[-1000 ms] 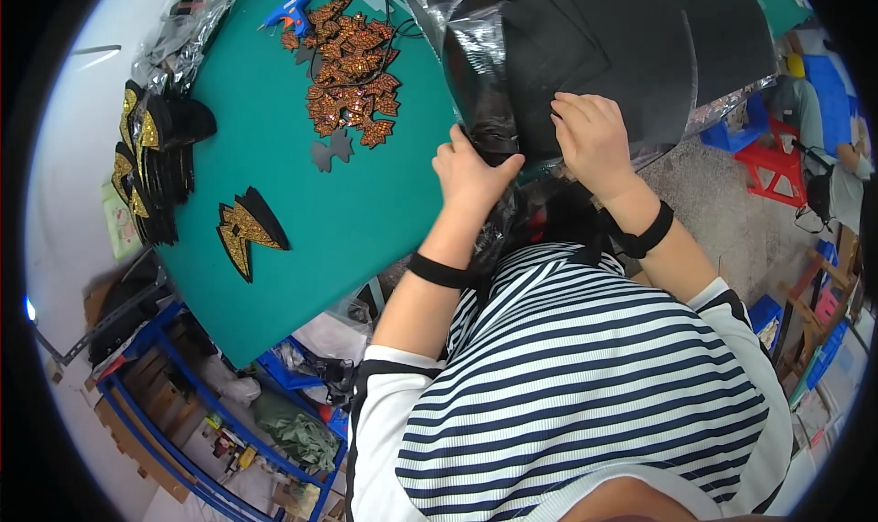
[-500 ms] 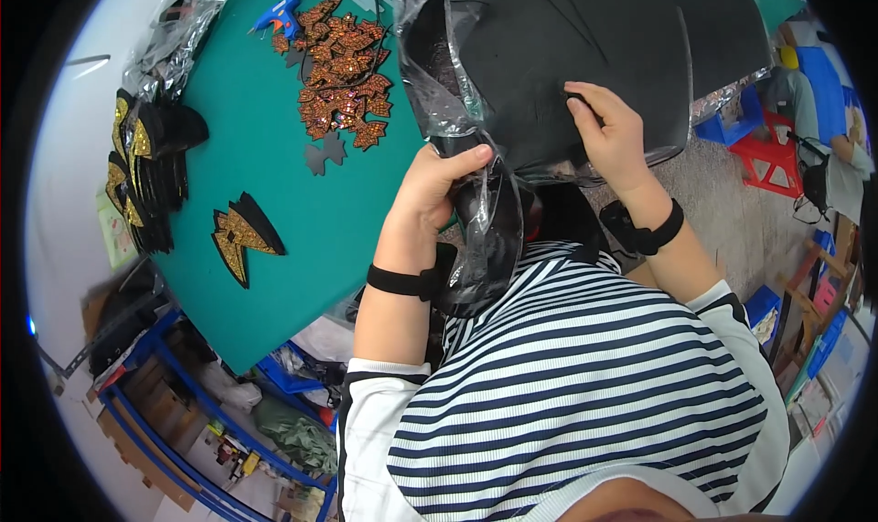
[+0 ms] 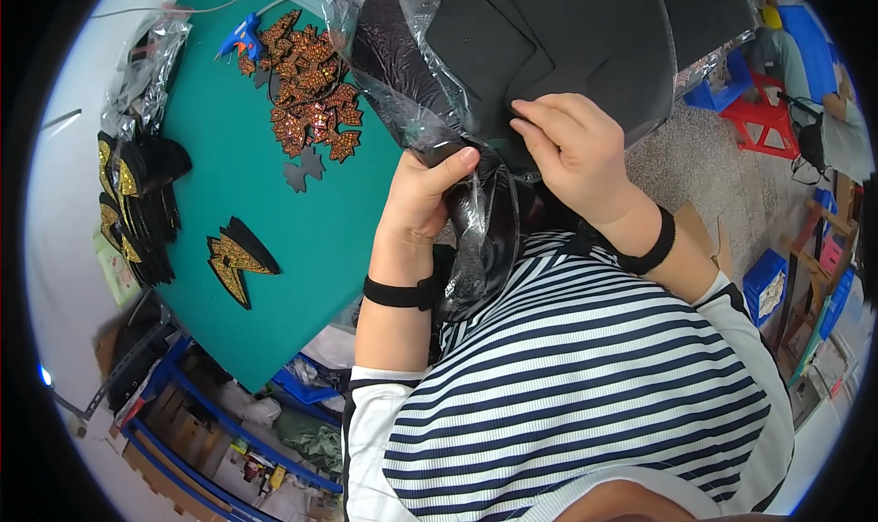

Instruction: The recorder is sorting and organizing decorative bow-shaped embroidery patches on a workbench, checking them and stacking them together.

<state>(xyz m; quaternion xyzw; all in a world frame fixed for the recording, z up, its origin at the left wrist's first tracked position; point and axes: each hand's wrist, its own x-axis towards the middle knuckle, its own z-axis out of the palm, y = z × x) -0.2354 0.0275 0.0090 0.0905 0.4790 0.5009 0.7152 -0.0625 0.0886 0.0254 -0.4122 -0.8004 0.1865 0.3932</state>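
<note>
My left hand [image 3: 419,193] is closed round a bunched strip of clear plastic film [image 3: 476,239], thumb on top, at the near edge of a large black sheet [image 3: 585,47]. Below the hand the film hangs in a loop against my striped shirt. My right hand [image 3: 572,152] is over the sheet's near part, thumb and fingertips pinched together; what they hold, if anything, is too small to make out. Cut lines and a pointed outline mark the black sheet, and crinkled film covers its left side.
On the green table [image 3: 247,339] lie a pile of glittery orange bow shapes [image 3: 315,92], a blue glue gun [image 3: 242,37] and a gold-and-black winged piece [image 3: 240,259]. Stacked gold-and-black pieces [image 3: 133,207] sit at the left edge. A red stool [image 3: 764,120] stands at right, near another person [image 3: 846,133].
My right hand has moved left and slightly down, closer to my left hand, still pinched. My left hand keeps its hold on the film. The view has shifted, so the table items appear further left.
</note>
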